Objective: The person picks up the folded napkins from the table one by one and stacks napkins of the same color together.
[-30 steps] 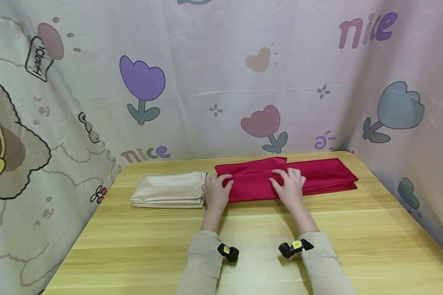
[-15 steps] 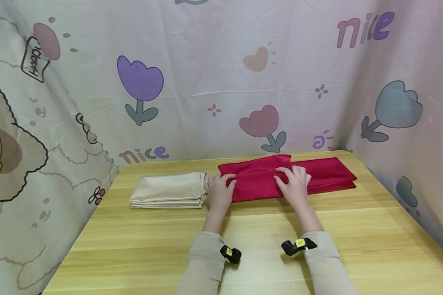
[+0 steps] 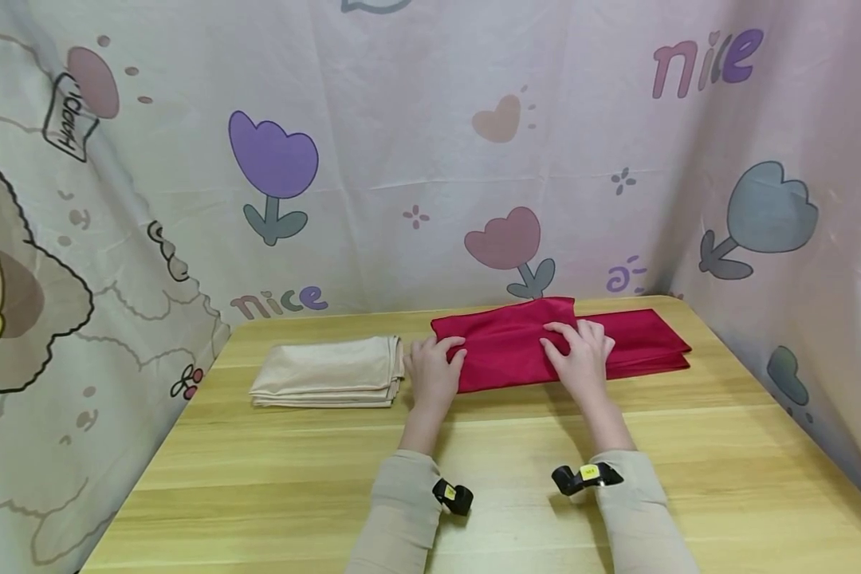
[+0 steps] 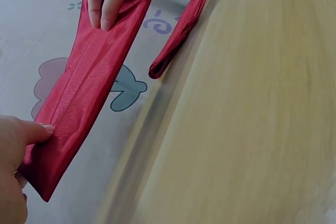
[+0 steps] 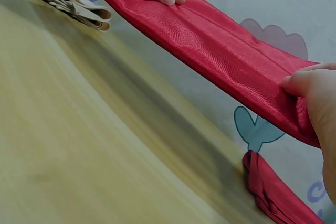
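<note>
Between my hands hangs a folded red cloth (image 3: 505,351), raised off the wooden table in both wrist views. My left hand (image 3: 434,371) pinches its left end, with the thumb in front in the left wrist view. At the opposite end, my right hand (image 3: 583,355) grips the cloth, its thumb (image 5: 295,83) pressing on the front face. Behind and to the right of that hand lies a second folded red cloth (image 3: 642,339), partly covered by the held one in the head view.
A stack of folded beige cloth (image 3: 326,371) lies on the wooden table (image 3: 502,446) just left of my left hand. A printed curtain (image 3: 402,143) hangs behind the table and along both sides.
Both hands have shifted a little to the right with the held red cloth, away from the beige stack. It covers more of the second red cloth. The grips look the same.
</note>
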Motion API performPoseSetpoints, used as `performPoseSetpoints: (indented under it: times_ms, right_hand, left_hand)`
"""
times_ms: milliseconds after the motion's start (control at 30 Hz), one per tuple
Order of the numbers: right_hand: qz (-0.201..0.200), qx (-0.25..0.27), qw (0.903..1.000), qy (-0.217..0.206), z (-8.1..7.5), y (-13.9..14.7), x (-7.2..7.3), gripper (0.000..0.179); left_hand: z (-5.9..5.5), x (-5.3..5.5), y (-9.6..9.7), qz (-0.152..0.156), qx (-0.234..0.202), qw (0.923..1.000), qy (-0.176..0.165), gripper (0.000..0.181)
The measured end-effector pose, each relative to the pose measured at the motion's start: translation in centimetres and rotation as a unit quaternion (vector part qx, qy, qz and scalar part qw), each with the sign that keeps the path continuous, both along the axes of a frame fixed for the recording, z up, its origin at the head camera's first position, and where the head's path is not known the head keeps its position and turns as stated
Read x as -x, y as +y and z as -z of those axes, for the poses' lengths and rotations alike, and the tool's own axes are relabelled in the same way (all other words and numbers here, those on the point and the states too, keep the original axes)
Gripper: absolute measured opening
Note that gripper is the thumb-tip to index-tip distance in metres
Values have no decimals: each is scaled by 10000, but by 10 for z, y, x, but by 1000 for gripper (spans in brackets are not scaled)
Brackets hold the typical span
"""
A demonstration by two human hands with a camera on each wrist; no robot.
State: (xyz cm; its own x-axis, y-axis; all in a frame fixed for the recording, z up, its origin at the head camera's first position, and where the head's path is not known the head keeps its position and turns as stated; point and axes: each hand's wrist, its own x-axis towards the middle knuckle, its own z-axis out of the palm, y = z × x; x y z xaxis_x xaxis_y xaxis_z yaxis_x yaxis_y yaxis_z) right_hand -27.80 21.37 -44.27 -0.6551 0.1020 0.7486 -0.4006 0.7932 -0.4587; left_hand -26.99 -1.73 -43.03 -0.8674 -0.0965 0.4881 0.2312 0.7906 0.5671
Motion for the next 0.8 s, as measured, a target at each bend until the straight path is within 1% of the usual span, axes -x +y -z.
performPoseSetpoints:
  times_ms: [167, 433, 533, 667, 800]
  right_hand:
    - [41, -54, 10000, -10, -1, 6, -1, 22]
    - [90, -234, 9997, 1, 0, 18, -3, 23]
    - [102, -285, 9995, -1, 1, 22, -4, 24]
    - [100, -349, 9993, 11, 1, 28, -5, 24]
    - [101, -421, 9990, 65, -1, 35, -6, 24]
  left_hand:
    - [0, 1, 5, 18, 231, 9997, 57, 18]
    - [-2, 0, 11, 240, 363, 9990, 106, 19]
    - [-1, 0, 14, 288, 414, 9987, 79, 18]
    - [0, 1, 18, 337, 492, 9982, -57, 19]
    - [-1, 1, 23, 399, 605, 9974, 8, 18]
